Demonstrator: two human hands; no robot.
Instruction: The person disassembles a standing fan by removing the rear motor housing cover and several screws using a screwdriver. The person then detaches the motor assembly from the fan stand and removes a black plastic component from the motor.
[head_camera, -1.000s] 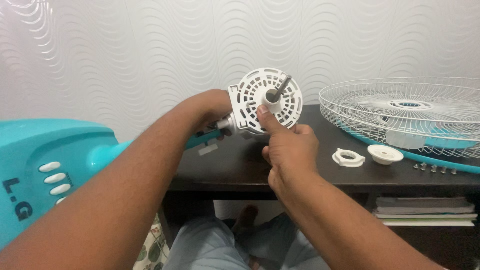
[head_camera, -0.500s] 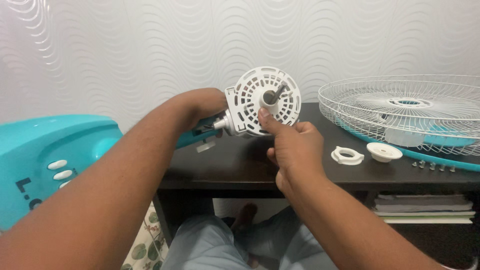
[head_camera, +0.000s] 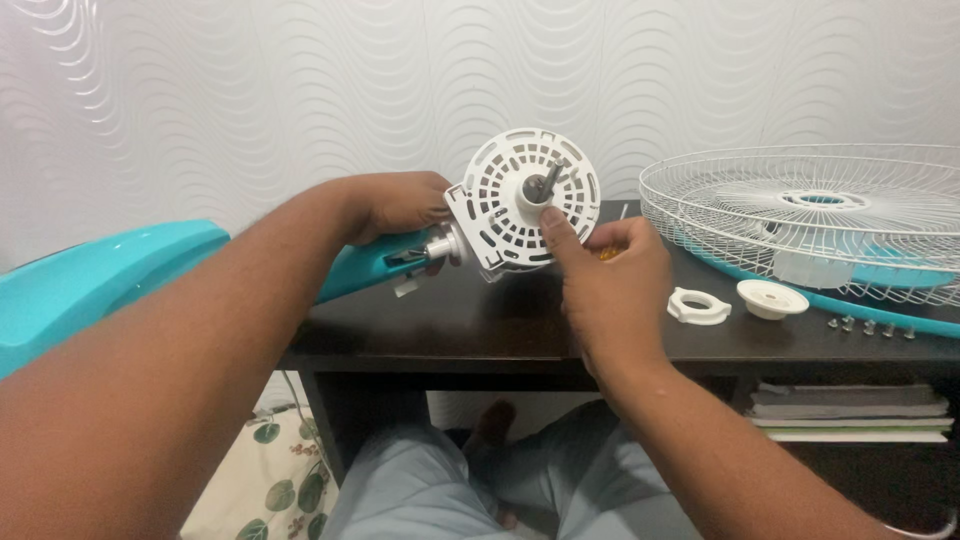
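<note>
Your left hand (head_camera: 400, 205) is clamped on the fan motor housing (head_camera: 520, 198); right hand (head_camera: 610, 275), beside it, thumbs its hub, fingers curled around something orange. Loosening either grip risks dropping the housing onto the tabletop (head_camera: 480, 330).

Open dark table (head_camera: 480, 330) between motor housing (head_camera: 525, 195) and fan grille (head_camera: 810, 215) (ring nut (head_camera: 699, 306), cap (head_camera: 772, 298) beside).

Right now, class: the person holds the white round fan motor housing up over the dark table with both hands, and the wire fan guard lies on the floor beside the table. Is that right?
Not quite. The wire fan guard lies on the dark table, at its right end, not on the floor. The rest holds: the left hand and right hand hold the white round fan motor housing up over the table. The head view shows it.
</note>
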